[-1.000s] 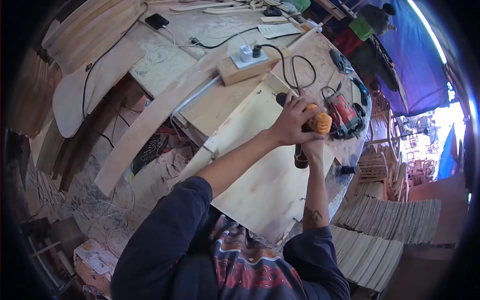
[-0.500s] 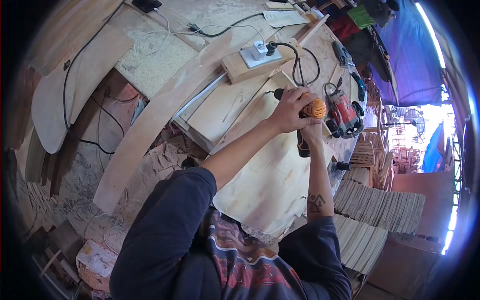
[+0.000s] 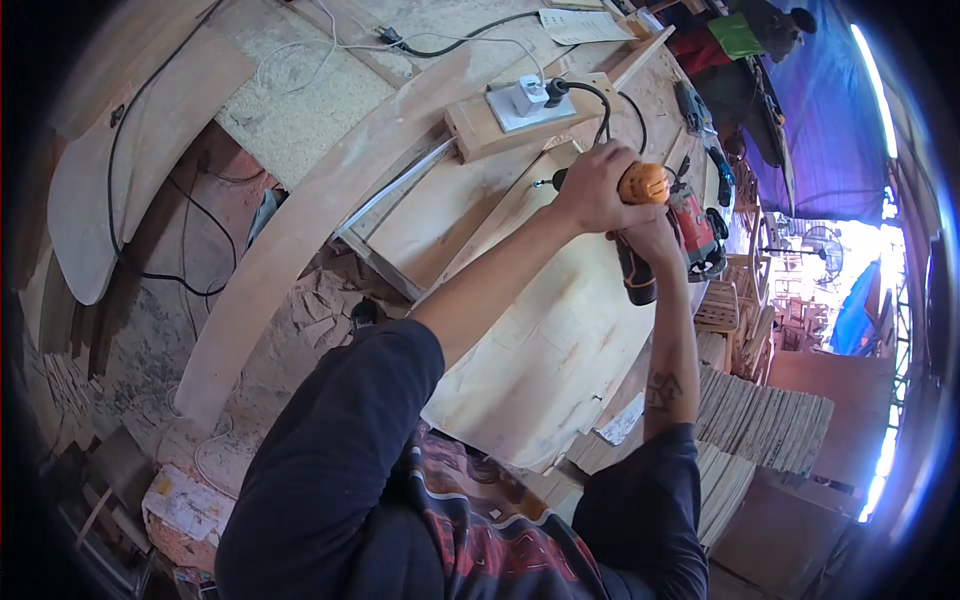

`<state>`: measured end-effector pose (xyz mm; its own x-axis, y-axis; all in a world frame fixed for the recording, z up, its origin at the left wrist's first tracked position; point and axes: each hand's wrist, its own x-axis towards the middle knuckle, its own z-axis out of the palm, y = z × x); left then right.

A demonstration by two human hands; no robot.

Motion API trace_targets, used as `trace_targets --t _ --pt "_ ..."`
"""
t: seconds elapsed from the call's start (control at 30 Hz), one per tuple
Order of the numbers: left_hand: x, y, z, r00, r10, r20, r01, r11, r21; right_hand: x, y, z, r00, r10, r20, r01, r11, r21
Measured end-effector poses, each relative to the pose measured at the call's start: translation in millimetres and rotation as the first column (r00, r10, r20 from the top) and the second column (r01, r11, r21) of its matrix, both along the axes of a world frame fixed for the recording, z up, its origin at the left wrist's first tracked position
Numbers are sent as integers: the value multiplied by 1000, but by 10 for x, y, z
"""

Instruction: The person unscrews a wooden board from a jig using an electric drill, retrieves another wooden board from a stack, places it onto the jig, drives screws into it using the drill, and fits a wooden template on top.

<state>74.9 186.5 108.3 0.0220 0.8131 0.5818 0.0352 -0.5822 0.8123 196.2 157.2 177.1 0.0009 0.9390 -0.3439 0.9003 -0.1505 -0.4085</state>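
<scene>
A cordless drill [image 3: 645,184] with an orange rear housing is held over the workbench, its bit pointing left. My left hand [image 3: 597,190] is wrapped over the drill's body. Below it, my right hand [image 3: 652,238] is closed around the grip, and the dark base [image 3: 637,282] shows beneath. The bit's tip is near the edge of a wooden frame on the bench; I cannot tell whether it touches. Under my forearms lies a pale curved wooden panel [image 3: 540,350], with a small screw-like piece standing near its right side.
A wooden block with a power socket [image 3: 520,107] and plugged-in cords stands behind the drill. A red power tool [image 3: 697,232] sits to the right. A long curved board [image 3: 290,240] spans the left. Stacked wooden strips [image 3: 765,420] are at right. Another person [image 3: 735,40] is at the far bench end.
Both hands have moved slightly right with the drill, and its base has swung right. The view has shifted a little. The grip stays the same.
</scene>
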Motion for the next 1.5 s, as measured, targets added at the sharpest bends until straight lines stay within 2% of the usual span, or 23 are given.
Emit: trace_targets --t 0.1,0.13,0.2,0.3,0.37,0.4,0.43,0.5,0.53,0.57,0.6,0.7,0.73,0.83,0.93,1.0,1.13,1.2,1.27,1.37,1.4,1.47,1.5 --pt "81 144 -30 992 -8 128 21 995 -102 -101 198 154 1000 -24 -16 22 994 -110" --pt "123 168 -42 987 45 154 -33 996 -78 -35 225 127 991 -19 -133 7 996 -91" --pt "140 166 -69 985 62 159 -50 996 -80 152 278 36 990 21 -139 -36 994 -106" --pt "148 161 -52 974 113 199 -103 993 -57 235 282 57 952 275 134 -272 962 -37" --pt "143 121 -74 982 87 167 -84 996 -30 171 261 156 923 196 330 -116 962 -248" --pt "162 127 -92 982 93 161 -91 996 -20 231 215 126 969 144 202 -101 972 -211" --pt "175 125 -111 981 96 167 -91 995 -37 243 198 125 967 147 206 -99 969 -227" --pt "189 114 -116 952 148 267 -153 988 -2 259 180 123 936 147 320 -78 973 -218" --pt "193 129 -110 946 144 290 -149 989 -5 337 192 84 941 126 315 -54 972 -227" --pt "189 131 -117 946 143 292 -145 989 -16 391 207 52 945 105 310 -30 972 -235" --pt "183 127 -115 945 147 293 -144 989 -32 419 200 38 923 183 339 -125 975 -185" --pt "190 119 -130 944 172 283 -161 985 -63 237 196 140 858 198 474 -99 969 -226" --pt "191 104 -138 944 192 269 -178 981 -77 352 195 103 787 350 509 -316 936 -156" --pt "203 140 -178 955 164 246 -145 985 -95 220 255 141 892 185 413 -67 957 -283" --pt "168 130 -201 949 178 261 -151 981 -119 229 274 112 974 133 185 -94 974 -205" --pt "171 136 -220 949 175 261 -145 981 -130 249 260 77 956 170 240 -132 977 -164" --pt "209 113 -259 947 196 255 -178 980 -92 216 274 69 939 155 308 -87 971 -225" --pt "249 139 -266 945 201 260 -186 979 -83 277 267 47 883 200 424 -94 961 -258" --pt "265 138 -261 943 213 254 -200 977 -75 165 260 131 899 171 403 -72 966 -250" --pt "237 137 -268 931 249 266 -232 968 -94 311 299 30 879 285 382 -224 955 -196" --pt "231 117 -253 939 238 248 -218 970 -106 400 276 -6 844 320 431 -263 946 -188" --pt "229 119 -239 945 226 235 -203 972 -119 447 258 -22 802 352 483 -300 936 -183" --pt "223 117 -245 945 229 234 -209 972 -107 410 234 -34 831 321 454 -276 947 -164"
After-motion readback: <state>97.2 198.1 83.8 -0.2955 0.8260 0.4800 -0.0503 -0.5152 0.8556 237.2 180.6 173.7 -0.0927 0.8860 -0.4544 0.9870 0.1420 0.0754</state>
